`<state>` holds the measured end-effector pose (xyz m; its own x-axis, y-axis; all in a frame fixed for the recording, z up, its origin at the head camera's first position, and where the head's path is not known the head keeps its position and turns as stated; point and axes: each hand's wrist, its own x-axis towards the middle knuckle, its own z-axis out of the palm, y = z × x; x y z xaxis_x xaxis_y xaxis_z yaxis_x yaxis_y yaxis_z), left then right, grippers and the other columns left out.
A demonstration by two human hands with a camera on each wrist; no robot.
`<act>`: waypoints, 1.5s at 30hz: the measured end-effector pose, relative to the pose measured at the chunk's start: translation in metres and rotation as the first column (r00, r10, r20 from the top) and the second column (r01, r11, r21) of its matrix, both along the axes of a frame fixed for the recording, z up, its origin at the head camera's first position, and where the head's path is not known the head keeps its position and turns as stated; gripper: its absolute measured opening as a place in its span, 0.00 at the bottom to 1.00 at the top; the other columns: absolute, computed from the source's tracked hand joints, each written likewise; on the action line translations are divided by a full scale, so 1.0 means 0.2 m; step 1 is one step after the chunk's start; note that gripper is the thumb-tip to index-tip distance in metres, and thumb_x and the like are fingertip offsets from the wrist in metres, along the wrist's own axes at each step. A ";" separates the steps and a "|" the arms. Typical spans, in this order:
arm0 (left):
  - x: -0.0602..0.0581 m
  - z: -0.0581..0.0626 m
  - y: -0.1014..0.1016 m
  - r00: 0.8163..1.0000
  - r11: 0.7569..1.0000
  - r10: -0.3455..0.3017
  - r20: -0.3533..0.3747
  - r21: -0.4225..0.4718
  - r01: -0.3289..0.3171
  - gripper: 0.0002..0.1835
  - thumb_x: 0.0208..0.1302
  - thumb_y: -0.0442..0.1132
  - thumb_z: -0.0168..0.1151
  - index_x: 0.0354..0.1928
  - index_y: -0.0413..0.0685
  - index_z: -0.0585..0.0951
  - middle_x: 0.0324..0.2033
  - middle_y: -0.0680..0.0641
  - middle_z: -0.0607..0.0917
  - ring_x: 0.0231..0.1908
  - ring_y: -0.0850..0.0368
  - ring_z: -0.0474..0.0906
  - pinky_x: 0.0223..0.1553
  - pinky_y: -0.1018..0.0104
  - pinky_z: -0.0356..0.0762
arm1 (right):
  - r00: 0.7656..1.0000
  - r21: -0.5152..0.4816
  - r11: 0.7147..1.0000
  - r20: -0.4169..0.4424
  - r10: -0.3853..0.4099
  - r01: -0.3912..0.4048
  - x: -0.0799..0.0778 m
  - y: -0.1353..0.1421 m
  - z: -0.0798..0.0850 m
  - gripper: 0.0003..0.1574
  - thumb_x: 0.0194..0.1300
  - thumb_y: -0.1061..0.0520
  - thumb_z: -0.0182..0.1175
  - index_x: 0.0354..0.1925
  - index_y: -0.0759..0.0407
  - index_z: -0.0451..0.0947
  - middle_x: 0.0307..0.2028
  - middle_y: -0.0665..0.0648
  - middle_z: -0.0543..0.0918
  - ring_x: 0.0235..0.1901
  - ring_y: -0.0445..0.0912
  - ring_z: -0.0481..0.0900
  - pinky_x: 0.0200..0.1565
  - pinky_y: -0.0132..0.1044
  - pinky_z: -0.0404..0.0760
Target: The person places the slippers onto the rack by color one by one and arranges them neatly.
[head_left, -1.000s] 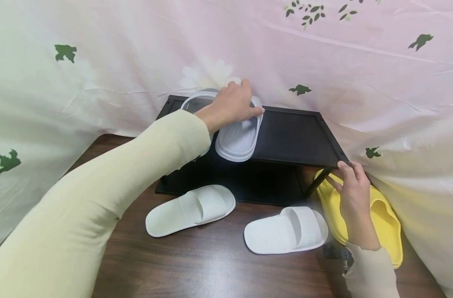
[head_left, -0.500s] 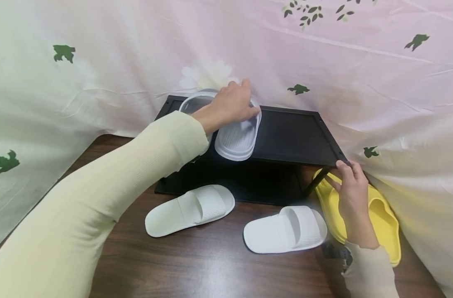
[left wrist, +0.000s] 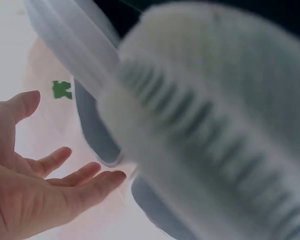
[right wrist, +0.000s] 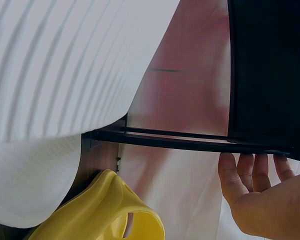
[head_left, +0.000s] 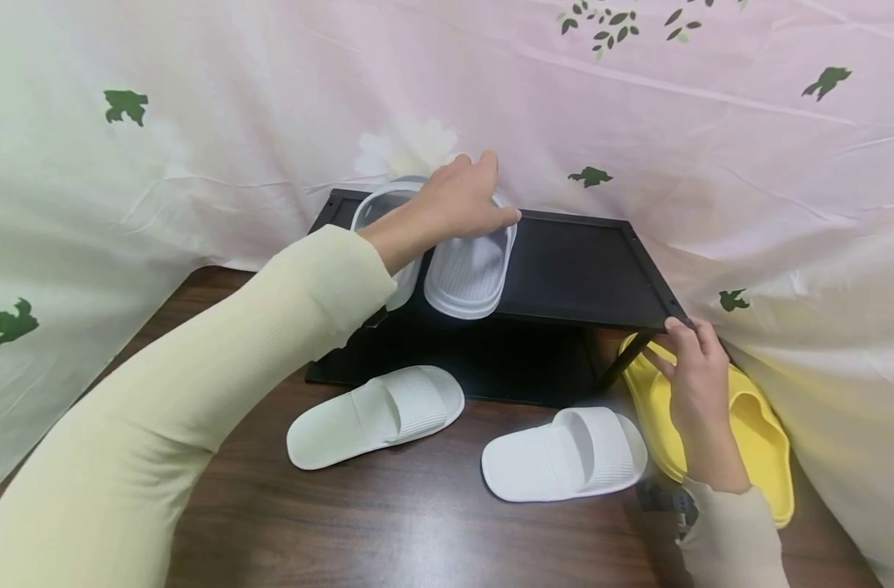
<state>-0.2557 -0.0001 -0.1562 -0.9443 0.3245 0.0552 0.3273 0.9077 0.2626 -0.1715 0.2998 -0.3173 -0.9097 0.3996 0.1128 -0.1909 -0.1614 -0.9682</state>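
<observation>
My left hand reaches over two pale grey slippers on the top shelf of a black shoe rack. Its fingers and thumb are spread in the left wrist view, with nothing held; fingertips come close to the slippers, and contact is hard to tell. The right slipper lies partly under the hand; the left slipper is mostly hidden by hand and sleeve. At the rack's front right corner, my right hand holds the shelf edge, fingertips on the edge and thumb lower by the leg.
A white slide and another white slide lie on the brown wooden floor before the rack. A yellow slipper lies beside the rack, below my right hand. Patterned cloth hangs behind and at both sides.
My left forearm has shifted slightly left and the hand has lifted a little, its thumb reaching outward again. The slippers, the rack and my right hand stay as they were.
</observation>
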 end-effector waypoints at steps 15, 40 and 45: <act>0.17 -0.02 -0.12 0.998 0.984 -0.052 -0.026 0.170 0.056 0.36 0.70 0.63 0.57 0.72 0.55 0.65 0.66 0.50 0.73 0.62 0.56 0.70 0.59 0.56 0.71 | 1.000 -0.029 0.999 -0.019 0.013 -0.014 0.02 0.01 -0.01 0.05 0.74 0.56 0.59 0.44 0.56 0.77 0.45 0.52 0.79 0.43 0.43 0.81 0.42 0.30 0.84; 0.41 -0.25 -0.32 0.957 0.908 -0.245 -0.156 0.309 0.283 0.34 0.69 0.56 0.64 0.71 0.48 0.69 0.65 0.50 0.74 0.61 0.53 0.70 0.62 0.56 0.68 | 1.000 -0.021 1.000 -0.020 0.012 -0.012 0.01 -0.01 0.00 0.05 0.75 0.55 0.58 0.44 0.56 0.77 0.47 0.53 0.79 0.44 0.43 0.81 0.42 0.30 0.84; 0.45 -0.31 -0.34 0.941 0.881 -0.289 -0.178 0.334 0.334 0.33 0.69 0.54 0.65 0.70 0.47 0.70 0.65 0.48 0.74 0.64 0.53 0.68 0.64 0.57 0.65 | 1.000 -0.019 1.000 -0.017 0.009 -0.009 0.02 0.00 -0.01 0.06 0.74 0.55 0.58 0.44 0.56 0.77 0.46 0.53 0.79 0.44 0.43 0.80 0.43 0.31 0.84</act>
